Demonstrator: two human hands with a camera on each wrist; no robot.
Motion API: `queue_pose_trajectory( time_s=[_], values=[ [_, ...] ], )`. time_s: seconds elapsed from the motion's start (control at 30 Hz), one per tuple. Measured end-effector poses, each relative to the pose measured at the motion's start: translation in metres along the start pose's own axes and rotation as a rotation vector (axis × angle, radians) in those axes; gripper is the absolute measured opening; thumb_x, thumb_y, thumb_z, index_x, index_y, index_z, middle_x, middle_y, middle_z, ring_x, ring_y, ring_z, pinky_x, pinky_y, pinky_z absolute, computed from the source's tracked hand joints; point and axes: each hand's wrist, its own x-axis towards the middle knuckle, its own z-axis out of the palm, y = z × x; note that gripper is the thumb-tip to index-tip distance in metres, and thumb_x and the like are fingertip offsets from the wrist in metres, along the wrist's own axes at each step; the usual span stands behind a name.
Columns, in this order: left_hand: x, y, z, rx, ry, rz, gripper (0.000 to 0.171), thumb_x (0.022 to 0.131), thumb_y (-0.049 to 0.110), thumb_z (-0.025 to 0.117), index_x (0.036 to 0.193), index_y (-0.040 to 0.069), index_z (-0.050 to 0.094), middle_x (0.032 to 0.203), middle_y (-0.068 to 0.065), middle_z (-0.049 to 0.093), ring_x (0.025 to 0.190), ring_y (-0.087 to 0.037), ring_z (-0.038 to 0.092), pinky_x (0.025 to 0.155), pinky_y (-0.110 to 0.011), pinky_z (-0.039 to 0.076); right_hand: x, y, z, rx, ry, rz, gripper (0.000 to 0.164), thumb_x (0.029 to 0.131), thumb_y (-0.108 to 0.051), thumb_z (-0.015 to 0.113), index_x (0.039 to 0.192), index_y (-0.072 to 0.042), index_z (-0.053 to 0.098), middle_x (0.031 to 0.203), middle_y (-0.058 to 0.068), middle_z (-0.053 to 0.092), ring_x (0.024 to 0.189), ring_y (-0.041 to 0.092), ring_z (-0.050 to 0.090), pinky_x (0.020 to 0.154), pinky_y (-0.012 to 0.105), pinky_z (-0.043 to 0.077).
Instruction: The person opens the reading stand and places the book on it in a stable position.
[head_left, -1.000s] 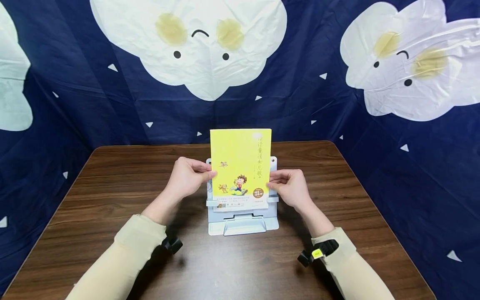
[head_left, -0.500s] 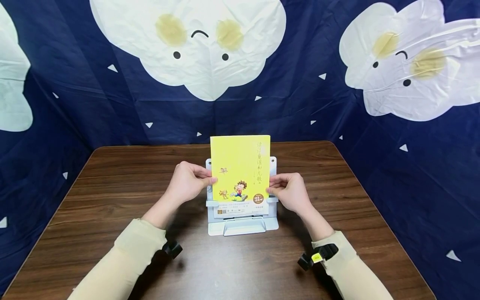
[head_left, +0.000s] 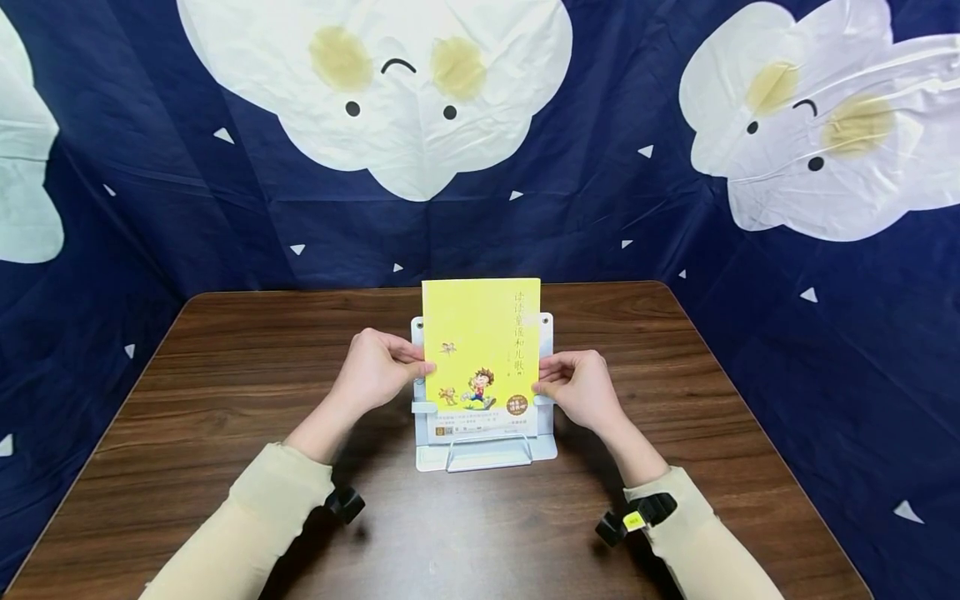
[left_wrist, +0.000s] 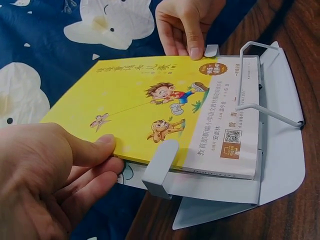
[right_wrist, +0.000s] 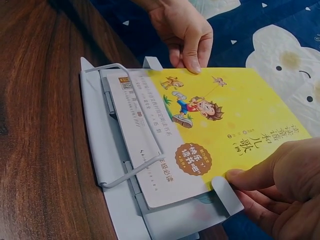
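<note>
A yellow book (head_left: 480, 333) with a cartoon boy on its cover leans upright on a pale metal book stand (head_left: 547, 433). Its lower edge sits behind the stand's wire page holder (right_wrist: 130, 172), and side clips (left_wrist: 161, 167) flank the cover. My left hand (head_left: 375, 371) pinches the book's left edge, thumb on the front cover and fingers behind. At the right edge my right hand (head_left: 581, 385) grips in the same way, just above the right clip (right_wrist: 227, 196).
The stand rests on a brown wooden table (head_left: 247, 367). Behind and beside the table hangs a dark blue cloth (head_left: 247, 208) printed with white clouds. A black wrist camera (head_left: 345, 504) sits on each forearm.
The book has slid down on the stand with both hands holding it. The wire page holder, flat earlier, is now raised in front of the book's lower edge.
</note>
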Motion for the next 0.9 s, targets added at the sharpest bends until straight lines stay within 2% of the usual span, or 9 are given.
queue_pose_trajectory(
  time_s=[0.4, 0.9],
  values=[
    [-0.0041, -0.0016, 0.0024, -0.001, 0.001, -0.017, 0.019, 0.079, 0.019, 0.096, 0.09, 0.008, 0.085, 0.077, 0.003, 0.077, 0.07, -0.013, 0.074, 0.059, -0.032, 0.058, -0.0024, 0.0018, 0.0007, 0.005, -0.001, -0.01, 0.024, 0.077, 0.009, 0.09, 0.099, 0.005, 0.079, 0.085, 0.01, 0.077, 0.075, 0.021, 0.073, 0.065, 0.029, 0.062],
    [-0.0073, -0.0021, 0.0048, -0.001, 0.024, -0.028, 0.023, 0.077, 0.018, 0.098, 0.093, 0.006, 0.085, 0.08, 0.0, 0.079, 0.072, -0.014, 0.075, 0.06, -0.03, 0.06, -0.0048, 0.0004, 0.0042, -0.009, 0.026, 0.011, 0.025, 0.076, 0.009, 0.09, 0.099, 0.005, 0.08, 0.085, 0.01, 0.076, 0.074, 0.02, 0.073, 0.065, 0.028, 0.062]
  ],
)
